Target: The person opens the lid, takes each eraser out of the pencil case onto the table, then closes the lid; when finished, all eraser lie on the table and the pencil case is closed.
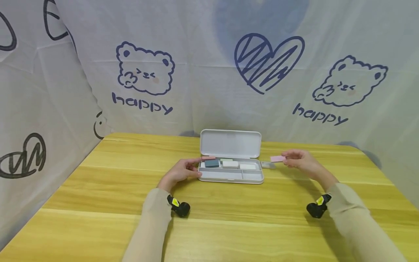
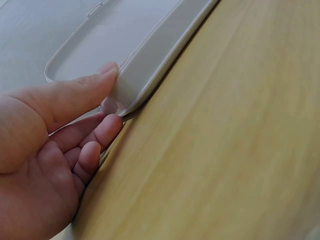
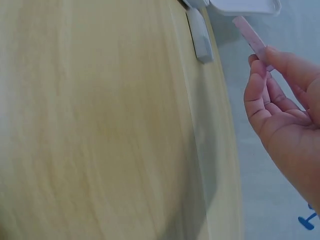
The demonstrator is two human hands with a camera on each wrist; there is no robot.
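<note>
A white pencil case [image 1: 220,179] stands with its lid [image 1: 230,143] raised at the back of the table. My left hand [image 1: 179,172] holds its left end; in the left wrist view the thumb lies on the case's edge [image 2: 145,70] and the fingers curl beside the corner. Between thumb and fingers, my right hand [image 1: 302,163] pinches a pink eraser [image 1: 278,159], raised to the right of the case. Inside the case's back compartment are a dark blue-grey block [image 1: 211,163], a pinkish block [image 1: 208,158] and white eraser-like blocks [image 1: 230,165].
Touching or close to the case's right end, a pale grey-white block [image 1: 268,165] lies on the wooden table [image 1: 235,225]. A divider splits the front of the case. Behind the table hangs a printed curtain [image 1: 209,72].
</note>
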